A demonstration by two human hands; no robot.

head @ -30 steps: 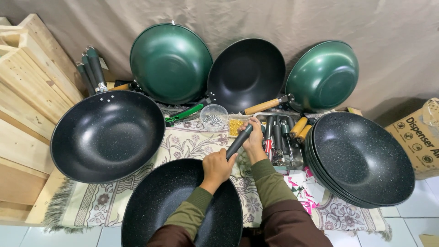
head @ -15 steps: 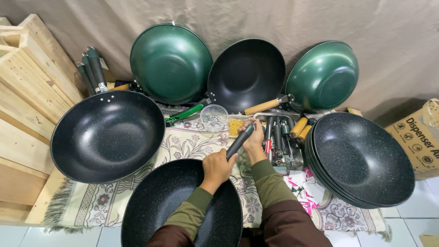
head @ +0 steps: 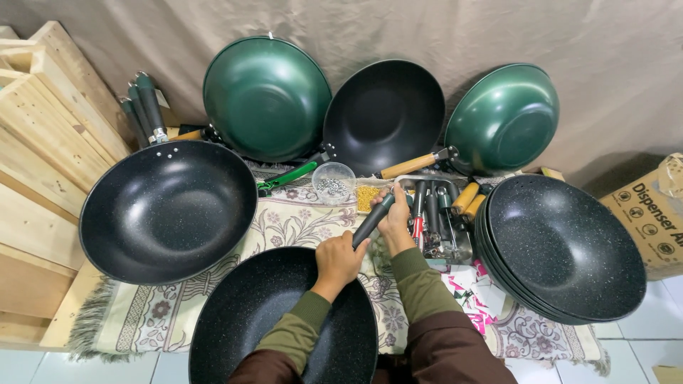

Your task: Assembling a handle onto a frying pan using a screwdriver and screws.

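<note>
A black speckled wok (head: 270,320) lies in front of me on a patterned cloth (head: 284,220). My left hand (head: 338,259) grips the rim where its black handle (head: 373,220) joins. My right hand (head: 395,220) wraps the far end of that same handle. Right of my hands lies a heap of loose black and wooden handles (head: 441,213). Just beyond the handle's tip stand a small clear bowl of metal fasteners (head: 333,183) and a small tray of yellowish bits (head: 366,198).
A large black wok (head: 167,210) sits at left, a stack of black woks (head: 562,245) at right. Two green woks (head: 267,99) (head: 505,117) and a black one (head: 384,114) lean on the back wall. Wooden planks (head: 35,142) at left, a cardboard box (head: 651,213) at right.
</note>
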